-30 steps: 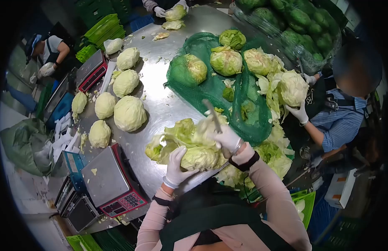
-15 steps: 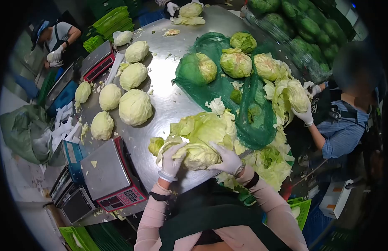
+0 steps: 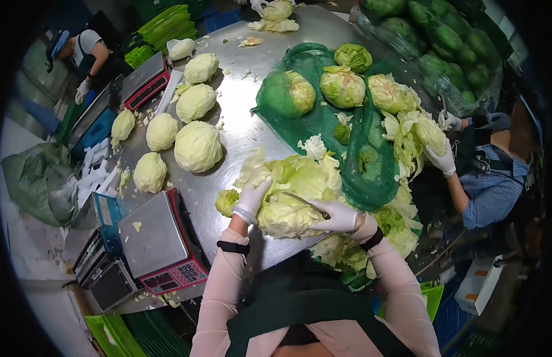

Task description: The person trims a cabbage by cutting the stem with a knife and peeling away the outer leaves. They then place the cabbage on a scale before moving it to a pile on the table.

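Pale-green leafy cabbage (image 3: 288, 220) on shiny metal surface (image 3: 235, 62); left hand (image 3: 252, 197) at its edge, likely steadying, finger closure unclear; right hand's (image 3: 342, 218) fingers grip dark curved knife, blade (image 3: 301, 199) over cabbage, probably for trimming.

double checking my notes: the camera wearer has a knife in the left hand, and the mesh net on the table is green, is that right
Not quite: the head view shows the knife in the right hand. The left hand is against the cabbage leaves. The mesh net on the table is green, as you say.
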Motion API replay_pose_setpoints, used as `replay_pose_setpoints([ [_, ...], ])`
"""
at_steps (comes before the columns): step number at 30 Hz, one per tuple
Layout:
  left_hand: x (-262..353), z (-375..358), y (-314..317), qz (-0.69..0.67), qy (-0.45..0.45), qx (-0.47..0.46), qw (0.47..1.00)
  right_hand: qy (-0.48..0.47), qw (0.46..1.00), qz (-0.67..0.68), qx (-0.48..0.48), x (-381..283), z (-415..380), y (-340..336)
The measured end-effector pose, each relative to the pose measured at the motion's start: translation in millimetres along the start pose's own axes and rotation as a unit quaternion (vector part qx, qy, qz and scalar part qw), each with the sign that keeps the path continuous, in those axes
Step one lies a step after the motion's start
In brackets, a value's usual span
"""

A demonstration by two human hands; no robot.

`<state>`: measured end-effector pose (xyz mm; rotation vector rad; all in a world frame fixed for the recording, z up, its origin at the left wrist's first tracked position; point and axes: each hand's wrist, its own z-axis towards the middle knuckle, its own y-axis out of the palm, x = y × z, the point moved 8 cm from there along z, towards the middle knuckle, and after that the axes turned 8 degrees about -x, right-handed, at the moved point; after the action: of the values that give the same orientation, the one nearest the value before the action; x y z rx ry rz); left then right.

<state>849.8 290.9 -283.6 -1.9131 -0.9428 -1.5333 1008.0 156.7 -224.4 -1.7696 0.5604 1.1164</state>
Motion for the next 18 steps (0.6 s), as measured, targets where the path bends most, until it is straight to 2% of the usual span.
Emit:
replay_pose_setpoints([
  [1,-0.3,-7.0,-3.5,0.001,0.0,0.001,1.0,-0.001,1.0,0.0,0.0,-4.3,-1.1,-2.3],
  [3,2.0,-37.1,-24.1,0.008,-0.007,0.097,0.995,0.147,0.976,0.157,-0.039,-1.4,-6.1,-0.4],
  [4,-6.9,-57.9,-31.5,-0.062,-0.003,0.14,0.988,0.143,0.976,0.16,-0.036,0.6,-5.3,-0.3],
  [6,-5.4,-101.7,-32.6,0.058,0.012,0.176,0.983,0.198,0.957,0.21,-0.033,18.3,-8.8,9.5],
  [7,11.0,-132.0,11.3,-0.055,-0.028,0.12,0.991,0.194,0.955,0.221,-0.036,25.0,-4.6,27.1],
  [8,-3.0,-140.7,19.0,0.039,-0.012,0.106,0.994,0.06,0.994,0.051,0.073,10.0,3.6,24.4],
  [9,-7.3,-147.8,32.9,-0.055,0.021,0.098,0.993,-0.08,0.973,-0.122,0.178,-19.6,0.6,25.6],
  [11,-26.0,-153.0,19.4,0.045,0.065,0.154,0.985,-0.102,0.97,-0.135,0.174,-36.4,1.3,31.4],
  [12,-23.0,-155.7,16.0,0.047,0.064,0.16,0.984,0.014,0.993,0.064,0.099,-30.7,5.4,28.8],
  [13,-17.3,-156.8,13.2,0.099,0.048,0.169,0.979,0.131,0.958,0.256,0.016,-20.5,5.8,41.0],
  [14,-14.5,-158.1,11.0,0.15,0.032,0.176,0.972,0.15,0.932,0.33,0.018,-1.0,4.6,42.9],
  [15,-15.3,-159.4,10.0,0.149,0.032,0.179,0.972,0.15,0.932,0.329,0.015,11.8,3.8,40.8],
  [17,-23.2,-160.2,9.8,0.058,0.027,0.173,0.983,0.184,0.887,0.41,0.107,47.8,-5.7,26.6],
  [18,-21.9,-162.3,8.5,0.056,0.028,0.176,0.982,0.184,0.888,0.408,0.105,67.1,-11.8,20.6],
])
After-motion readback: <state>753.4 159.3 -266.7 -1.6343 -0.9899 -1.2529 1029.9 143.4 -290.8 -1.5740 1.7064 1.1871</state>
